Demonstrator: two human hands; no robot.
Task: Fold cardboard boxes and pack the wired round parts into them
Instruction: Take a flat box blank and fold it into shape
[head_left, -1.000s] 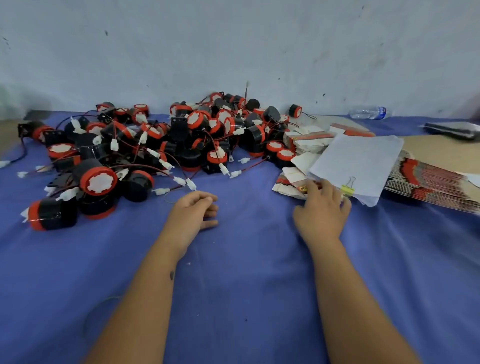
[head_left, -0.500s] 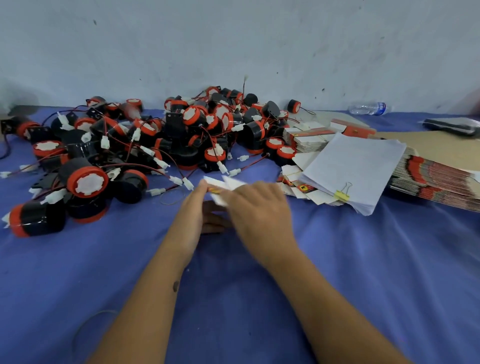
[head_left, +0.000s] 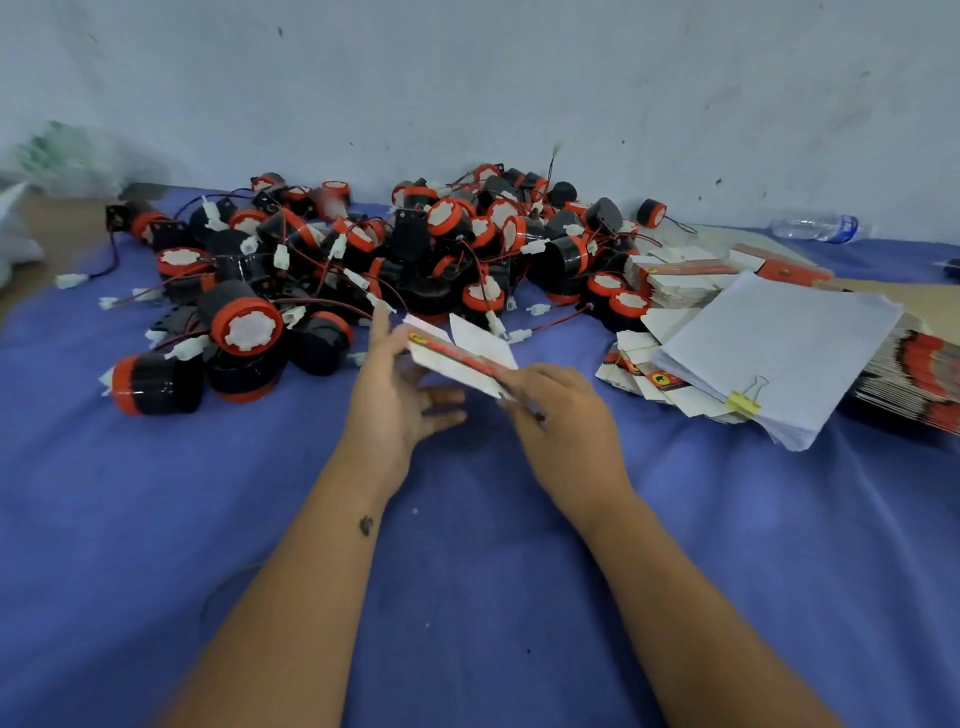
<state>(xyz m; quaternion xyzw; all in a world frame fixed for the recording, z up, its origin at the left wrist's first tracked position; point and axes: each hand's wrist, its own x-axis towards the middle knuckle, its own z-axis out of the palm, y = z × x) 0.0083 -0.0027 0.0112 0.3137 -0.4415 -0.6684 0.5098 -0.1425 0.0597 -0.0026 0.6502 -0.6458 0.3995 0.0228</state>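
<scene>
While a flat cardboard box (head_left: 457, 358) is being held up just in front of the heap of wired round parts (head_left: 374, 260), the scene is being laid out as follows.

Box: being kept tilted above the blue-covered worktop (head_left: 519, 571), white flaps being shown toward the heap, a red printed edge being shown toward the person.

Left hand (head_left: 400, 400): being held at the box's left end; the thumb and forefinger are being pressed to that end, the other fingers (head_left: 441, 397) being left straight and spread beneath the box.

Right hand (head_left: 566, 415): its fingers are being curled round the box's right corner, which is being pinched.

Heap: black and red parts with white plugs being left piled against the wall.

Right of the heap: stacks of flat boxes (head_left: 675, 280) and clipped white sheets (head_left: 779, 353) are being kept.

Beyond the sheets: a plastic bottle (head_left: 815, 227) is lying by the wall.
</scene>
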